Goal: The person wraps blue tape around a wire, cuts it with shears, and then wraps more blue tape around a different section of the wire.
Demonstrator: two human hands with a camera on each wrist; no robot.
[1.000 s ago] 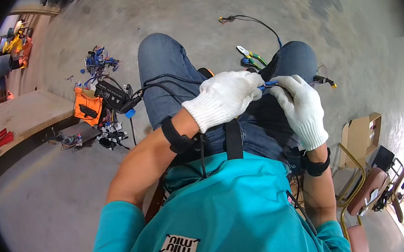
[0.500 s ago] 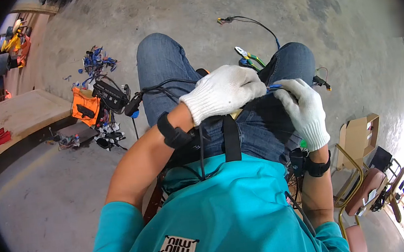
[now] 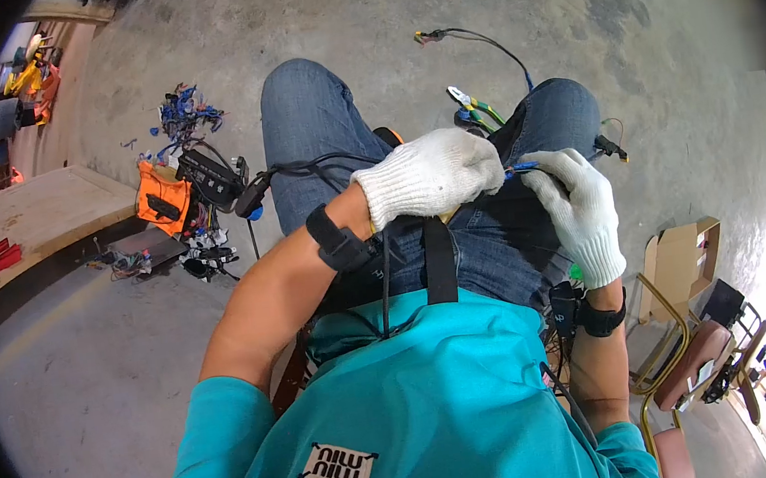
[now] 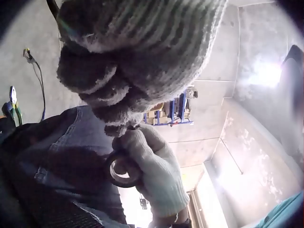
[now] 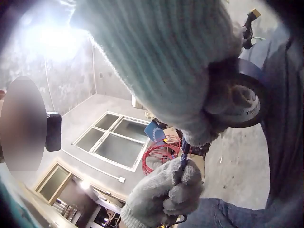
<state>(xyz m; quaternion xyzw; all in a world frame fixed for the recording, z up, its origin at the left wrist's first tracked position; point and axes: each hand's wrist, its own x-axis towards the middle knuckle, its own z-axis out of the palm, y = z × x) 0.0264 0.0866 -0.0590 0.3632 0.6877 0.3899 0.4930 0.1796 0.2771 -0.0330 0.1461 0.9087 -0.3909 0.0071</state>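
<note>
Both hands wear white knit gloves and meet over the lap. My left hand [image 3: 437, 174] grips a blue-covered cable [image 5: 184, 159], its fingers curled tightly round it. Opposite it, my right hand [image 3: 578, 207] pinches the other end of the blue piece between thumb and fingertips. A dark roll of tape [image 4: 124, 170] hangs at the right hand's fingers, its ring standing on edge in the left wrist view. The roll's pale inner core [image 5: 249, 107] shows in the right wrist view. Glove fingers hide most of the join between the hands.
Pliers [image 3: 473, 104] with green-yellow handles lie on the floor past the knees. Beyond them is a black cable [image 3: 493, 42] with a yellow end. Blue scraps [image 3: 187, 112], a black power adapter [image 3: 211, 178] and an orange pouch [image 3: 163, 203] sit to the left. A cardboard box [image 3: 684, 266] stands right.
My left hand has turned over slightly, so its back now faces up with the fingers tucked under. The right hand keeps its pinch, shifting only a little.
</note>
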